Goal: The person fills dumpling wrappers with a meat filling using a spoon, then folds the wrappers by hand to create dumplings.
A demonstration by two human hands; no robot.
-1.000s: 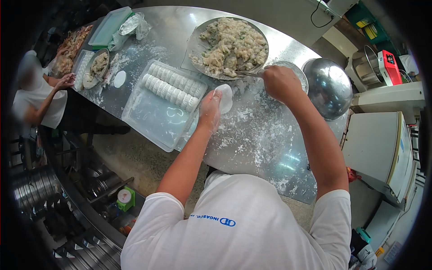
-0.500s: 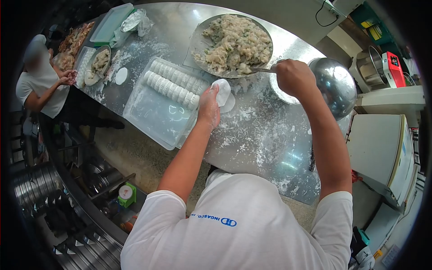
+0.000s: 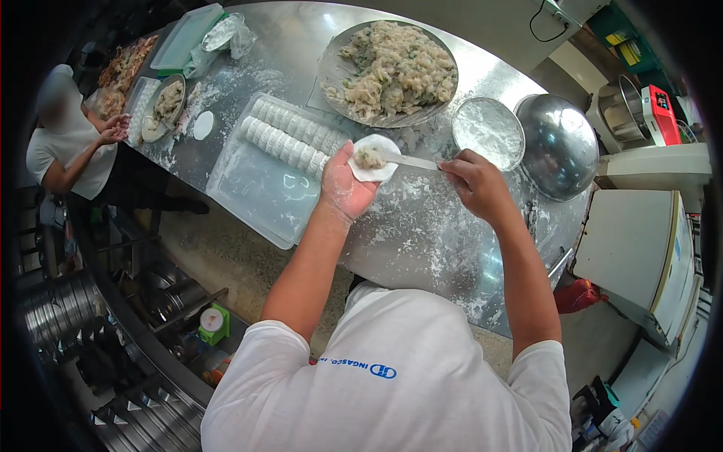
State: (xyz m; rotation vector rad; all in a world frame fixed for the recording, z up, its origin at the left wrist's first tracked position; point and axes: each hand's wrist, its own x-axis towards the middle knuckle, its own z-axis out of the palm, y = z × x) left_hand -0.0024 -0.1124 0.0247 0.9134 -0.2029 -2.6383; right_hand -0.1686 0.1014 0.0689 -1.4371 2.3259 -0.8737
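My left hand [image 3: 349,185] is palm up and supports a round white dumpling wrapper [image 3: 382,174] on its fingers. A lump of pale filling [image 3: 369,157] lies on the wrapper. My right hand [image 3: 479,185] pinches the handle end of a flat spatula [image 3: 413,160], whose tip touches the filling. Beyond my hands stands a wide metal bowl [image 3: 325,77] heaped with chunky pale filling flecked with green [image 3: 403,60]. To the left of my left hand, a clear plastic tray [image 3: 248,202] holds rows of white, floured dumplings [image 3: 286,147].
A bowl of flour [image 3: 488,134] and an upturned steel bowl [image 3: 559,147] stand on the right. Flour dusts the steel table [image 3: 429,248]. Another person [image 3: 79,139] works at the far left, near a plate of filling [image 3: 167,102]. A white fridge [image 3: 625,245] is beyond the right edge.
My right hand has brought the spatula from the filling bowl down to the wrapper, where filling now lies. My left hand has turned palm up, and the loose wrapper beneath it no longer shows.
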